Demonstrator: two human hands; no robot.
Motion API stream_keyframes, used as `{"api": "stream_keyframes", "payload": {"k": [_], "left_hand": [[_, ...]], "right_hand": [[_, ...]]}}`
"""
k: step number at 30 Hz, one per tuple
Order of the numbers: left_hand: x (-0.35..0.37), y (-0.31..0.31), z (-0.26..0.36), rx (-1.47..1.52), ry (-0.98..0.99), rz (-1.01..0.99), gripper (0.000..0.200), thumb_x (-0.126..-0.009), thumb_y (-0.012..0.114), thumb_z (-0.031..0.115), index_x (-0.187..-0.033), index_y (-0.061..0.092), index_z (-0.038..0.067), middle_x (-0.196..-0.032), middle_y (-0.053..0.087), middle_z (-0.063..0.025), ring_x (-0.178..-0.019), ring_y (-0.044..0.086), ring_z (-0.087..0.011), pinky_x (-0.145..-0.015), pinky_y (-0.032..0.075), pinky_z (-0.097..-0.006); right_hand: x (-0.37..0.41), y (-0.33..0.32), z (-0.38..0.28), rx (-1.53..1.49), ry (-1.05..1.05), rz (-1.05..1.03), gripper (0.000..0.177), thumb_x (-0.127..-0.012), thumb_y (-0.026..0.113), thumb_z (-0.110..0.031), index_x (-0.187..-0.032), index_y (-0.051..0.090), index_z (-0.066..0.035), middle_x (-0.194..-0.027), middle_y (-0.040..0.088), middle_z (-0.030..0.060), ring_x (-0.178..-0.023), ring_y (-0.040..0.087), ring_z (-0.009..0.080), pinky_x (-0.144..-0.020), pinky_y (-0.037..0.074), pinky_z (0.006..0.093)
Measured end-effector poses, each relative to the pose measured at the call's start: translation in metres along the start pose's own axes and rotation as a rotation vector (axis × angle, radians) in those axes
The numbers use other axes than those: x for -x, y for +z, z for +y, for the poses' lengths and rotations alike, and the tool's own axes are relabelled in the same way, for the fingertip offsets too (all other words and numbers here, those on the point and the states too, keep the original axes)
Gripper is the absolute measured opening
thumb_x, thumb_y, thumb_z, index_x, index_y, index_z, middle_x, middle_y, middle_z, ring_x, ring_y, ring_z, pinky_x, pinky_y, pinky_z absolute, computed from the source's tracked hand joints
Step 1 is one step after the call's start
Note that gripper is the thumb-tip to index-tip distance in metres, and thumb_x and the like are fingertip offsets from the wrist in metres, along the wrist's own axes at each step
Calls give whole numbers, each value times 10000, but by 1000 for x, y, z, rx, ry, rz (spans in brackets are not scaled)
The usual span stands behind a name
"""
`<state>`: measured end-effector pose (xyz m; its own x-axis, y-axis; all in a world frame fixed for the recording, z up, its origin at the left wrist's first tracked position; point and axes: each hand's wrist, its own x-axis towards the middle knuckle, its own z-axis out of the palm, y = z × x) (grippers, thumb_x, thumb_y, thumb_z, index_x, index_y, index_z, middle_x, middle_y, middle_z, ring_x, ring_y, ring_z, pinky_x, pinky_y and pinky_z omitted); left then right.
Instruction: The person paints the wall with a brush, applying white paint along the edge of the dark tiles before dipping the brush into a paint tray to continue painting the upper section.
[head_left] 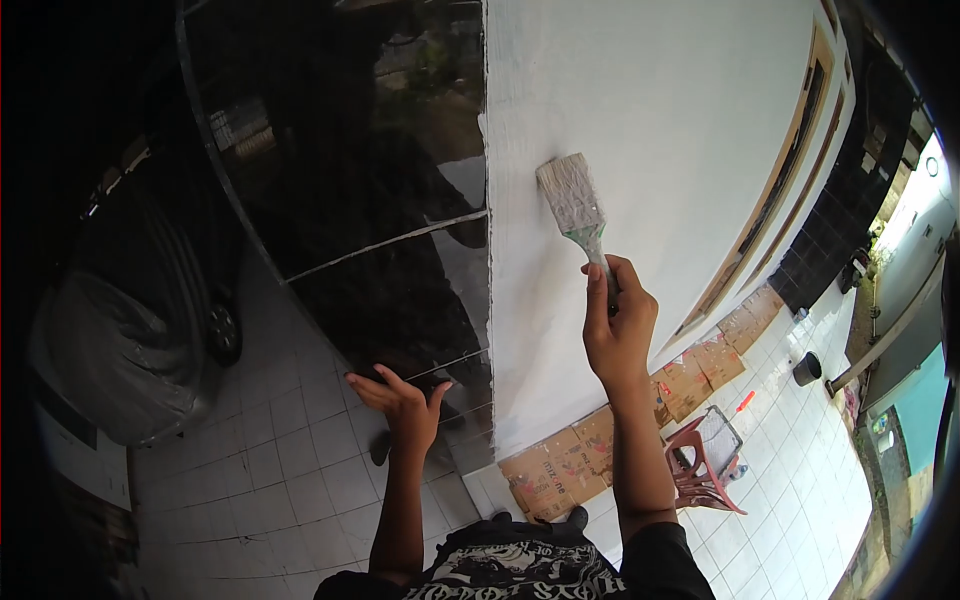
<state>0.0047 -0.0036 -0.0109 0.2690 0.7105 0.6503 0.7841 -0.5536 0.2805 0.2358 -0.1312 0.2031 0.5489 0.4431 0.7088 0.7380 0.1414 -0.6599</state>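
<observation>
My right hand point(622, 330) is wrapped round the handle of a paintbrush point(577, 200), its wide bristles coated in pale paint and pointing up. The bristles overlap the white wall point(650, 110) in this view. My left hand point(402, 400) is raised with its fingers spread, holding nothing. Its fingers are right in front of the glossy black tiled surface point(350, 170), low down near a pale joint line. White paint edges the border between the black tiles and the wall.
Flattened cardboard point(560, 468) lies along the wall's foot. On the white tiled floor point(790, 470) stand a reddish plastic chair point(697, 470) with a paint tray point(722, 437) and a dark bucket point(806, 369). A covered car point(130, 320) is at left; a framed window point(765, 190) is at right.
</observation>
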Motion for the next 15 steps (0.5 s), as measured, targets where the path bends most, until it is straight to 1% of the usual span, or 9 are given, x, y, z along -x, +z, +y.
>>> {"api": "stream_keyframes", "payload": {"k": [4, 6, 7, 8, 9, 10, 11, 12, 15], "left_hand": [[-2, 0, 1, -2, 2, 12, 1367, -825, 760, 524, -1491, -318, 11, -1391, -459, -422, -1353, -302, -648, -1066, -29, -775], [-2, -1, 1, 0, 1, 9, 1369, -824, 761, 524, -1489, -322, 12, -1390, -461, -420, -1354, -300, -649, -1066, -32, -774], [-2, 0, 1, -4, -2, 12, 1373, -823, 761, 526, -1487, -325, 14, -1390, -465, -416, -1353, -302, -648, -1066, -32, -774], [-1, 0, 2, -9, -4, 12, 1376, -822, 762, 529, -1486, -329, 16, -1390, -468, -412, -1351, -305, -647, -1065, -32, -775], [-1, 0, 1, -13, -1, 0, 1376, -822, 762, 529, -1486, -329, 16, -1390, -468, -412, -1351, -305, -647, -1065, -32, -775], [-2, 0, 1, -32, 14, 32, 1365, -828, 751, 546, -1490, -311, -2, -1406, -436, -426, -1356, -261, -669, -1055, 2, -787], [-3, -1, 1, -50, 32, 64, 1355, -834, 739, 563, -1493, -292, -19, -1422, -404, -440, -1360, -218, -690, -1045, 35, -799], [-4, -2, 1, -53, 43, 53, 1355, -834, 739, 563, -1493, -292, -19, -1422, -404, -440, -1360, -218, -690, -1045, 35, -799], [-2, -6, 3, -52, 27, 31, 1358, -838, 737, 559, -1485, -309, -18, -1408, -430, -431, -1353, -247, -683, -1048, 25, -797]], "right_hand": [[36, 8, 41, -60, 80, -81, 217, -1026, 555, -164, -964, 625, 32, -520, 482, 22, -446, 383, 78, -444, 300, 277], [54, 5, 48, -130, 210, -119, 237, -1029, 557, -178, -999, 638, 43, -526, 468, -4, -466, 386, 54, -449, 285, 264], [57, 3, 49, -199, 256, -123, 249, -1035, 559, -195, -1015, 644, 38, -563, 456, -40, -507, 374, 30, -467, 270, 241], [57, 2, 51, -198, 264, -124, 249, -1035, 559, -195, -1015, 644, 38, -563, 456, -40, -507, 374, 30, -467, 270, 241], [51, 1, 46, -315, 271, -109, 254, -1038, 557, -204, -1003, 642, 33, -583, 457, -46, -525, 370, 27, -479, 269, 233], [45, 0, 38, -432, 282, -90, 260, -1041, 555, -213, -991, 639, 28, -603, 458, -52, -543, 366, 24, -491, 268, 225], [37, -2, 27, -452, 308, -117, 275, -1048, 548, -231, -973, 632, 20, -637, 458, -57, -571, 357, 22, -509, 272, 218], [31, 2, 27, -453, 322, -108, 275, -1048, 548, -231, -973, 632, 20, -637, 458, -57, -571, 357, 22, -509, 272, 218], [29, 17, 33, -516, 352, -195, 294, -1050, 542, -253, -951, 621, 12, -640, 451, -57, -572, 343, 20, -504, 270, 229]]}}
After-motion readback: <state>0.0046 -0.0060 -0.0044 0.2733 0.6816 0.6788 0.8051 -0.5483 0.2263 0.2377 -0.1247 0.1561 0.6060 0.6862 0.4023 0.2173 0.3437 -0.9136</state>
